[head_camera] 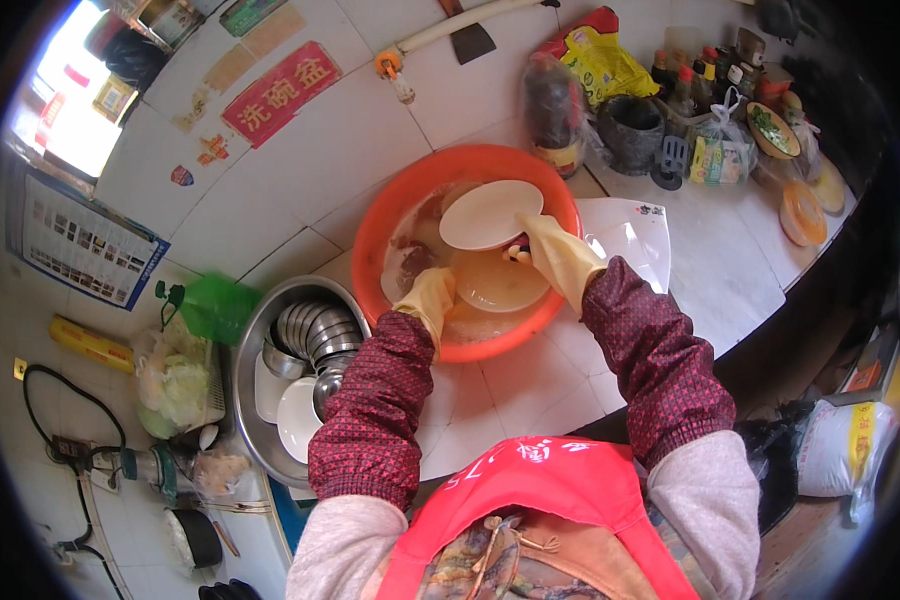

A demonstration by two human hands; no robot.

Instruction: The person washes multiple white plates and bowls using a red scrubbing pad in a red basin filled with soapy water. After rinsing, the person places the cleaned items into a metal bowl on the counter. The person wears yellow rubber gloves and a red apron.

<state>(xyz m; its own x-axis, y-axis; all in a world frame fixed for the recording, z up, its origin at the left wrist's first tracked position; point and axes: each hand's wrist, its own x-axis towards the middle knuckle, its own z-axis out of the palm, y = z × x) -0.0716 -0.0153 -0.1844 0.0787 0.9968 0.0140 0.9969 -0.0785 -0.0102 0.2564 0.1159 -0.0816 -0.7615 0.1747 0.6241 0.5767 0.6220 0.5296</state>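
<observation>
An orange plastic basin (365, 247) of cloudy water stands before me on the tiled counter. My right hand (557, 251), in a yellow rubber glove, grips the edge of a white dish (491, 214) tilted above the water. Another white dish (501, 283) lies partly under water just below it. My left hand (429, 300), gloved alike, reaches in at the basin's lower left; its fingertips are hidden, so what they touch cannot be told. Something dark and multicoloured shows beside the right glove's fingers.
At left, a steel bowl (246, 375) holds stacked metal bowls (311, 330) and white dishes (298, 420). A white square plate (645, 240) lies right of the basin. Behind stand a wrapped bottle (551, 105), a dark mortar (630, 131) and several sauce bottles (682, 90).
</observation>
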